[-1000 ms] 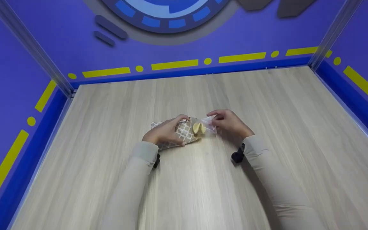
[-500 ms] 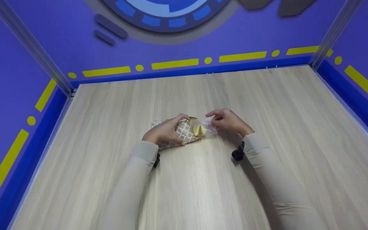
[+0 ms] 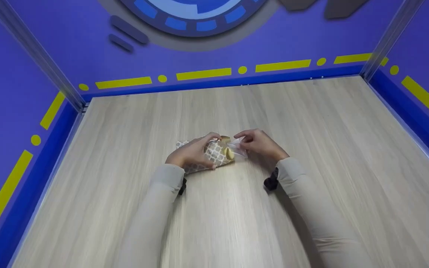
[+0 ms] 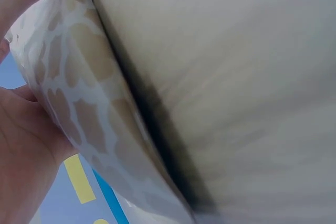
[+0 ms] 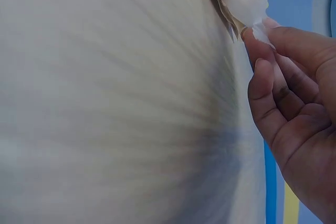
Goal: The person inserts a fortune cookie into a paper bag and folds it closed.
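A tan paper bag (image 3: 216, 153) with a white lattice print lies on its side on the wooden table, its mouth facing right. My left hand (image 3: 192, 152) grips it from above, thumb on the near side and fingers on the far side. At the mouth sits a folded yellow cookie (image 3: 229, 153), like a fortune cookie, in a clear plastic wrapper (image 3: 241, 152). My right hand (image 3: 261, 143) pinches the wrapper's right end between thumb and forefinger. Part of the cookie is hidden by the bag's edge. In the left wrist view, the printed bag (image 4: 89, 93) rests against the palm.
The pale wood table (image 3: 330, 149) extends around both hands. Blue panels (image 3: 207, 56) with yellow dashes stand along its back and sides. A dark wrist camera (image 3: 271, 182) is strapped beneath the right wrist.
My right hand has moved slightly left, toward the bag. The wrapped cookie has shifted left with it and now sits further into the bag's mouth. My left hand and the bag have stayed put.
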Motion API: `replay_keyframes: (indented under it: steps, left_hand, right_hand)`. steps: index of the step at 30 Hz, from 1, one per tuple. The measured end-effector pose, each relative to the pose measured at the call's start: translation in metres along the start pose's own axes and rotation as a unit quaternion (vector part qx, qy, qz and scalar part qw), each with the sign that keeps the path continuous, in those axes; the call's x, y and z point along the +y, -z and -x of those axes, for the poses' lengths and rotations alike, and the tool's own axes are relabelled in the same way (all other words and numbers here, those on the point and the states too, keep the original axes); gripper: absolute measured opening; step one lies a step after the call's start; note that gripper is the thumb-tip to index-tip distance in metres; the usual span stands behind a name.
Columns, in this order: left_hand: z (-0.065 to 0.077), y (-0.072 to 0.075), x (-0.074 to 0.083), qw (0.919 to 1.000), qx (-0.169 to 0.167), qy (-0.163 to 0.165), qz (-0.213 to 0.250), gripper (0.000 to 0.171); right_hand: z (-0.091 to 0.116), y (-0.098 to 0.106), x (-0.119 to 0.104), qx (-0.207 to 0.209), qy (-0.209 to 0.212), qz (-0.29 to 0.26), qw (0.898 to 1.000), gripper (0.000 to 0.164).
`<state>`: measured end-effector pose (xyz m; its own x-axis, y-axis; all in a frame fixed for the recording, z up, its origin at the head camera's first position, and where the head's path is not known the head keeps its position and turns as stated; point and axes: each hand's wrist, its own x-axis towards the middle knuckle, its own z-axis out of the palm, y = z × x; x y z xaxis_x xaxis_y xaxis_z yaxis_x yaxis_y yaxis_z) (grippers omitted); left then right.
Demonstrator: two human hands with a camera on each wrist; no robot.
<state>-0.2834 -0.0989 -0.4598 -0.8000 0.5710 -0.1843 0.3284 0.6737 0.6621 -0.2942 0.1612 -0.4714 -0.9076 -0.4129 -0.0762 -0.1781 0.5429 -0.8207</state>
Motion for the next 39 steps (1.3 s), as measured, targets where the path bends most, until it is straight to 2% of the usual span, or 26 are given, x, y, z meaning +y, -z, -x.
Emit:
replay_keyframes:
  steps: [8,22,30,39]
  left_hand:
    - [0.000,0.001,0.003,0.9999,-0.001,0.009,-0.013,0.090]
    - [-0.001,0.002,0.004,0.9997,-0.002,0.013,-0.020,0.089]
    - [0.000,0.003,0.006,0.9996,0.001,-0.006,-0.027,0.084]
    - [0.000,0.003,0.005,0.9988,0.001,-0.015,-0.046,0.087]
  right_hand:
    - [-0.001,-0.007,-0.006,-0.003,-0.007,-0.021,1.000,0.034]
    - [-0.003,-0.011,-0.011,-0.007,-0.002,-0.015,1.000,0.034]
    - [-0.005,-0.015,-0.012,-0.001,-0.003,-0.032,0.999,0.035]
    - [-0.006,-0.017,-0.012,0.001,0.007,-0.043,0.999,0.032]
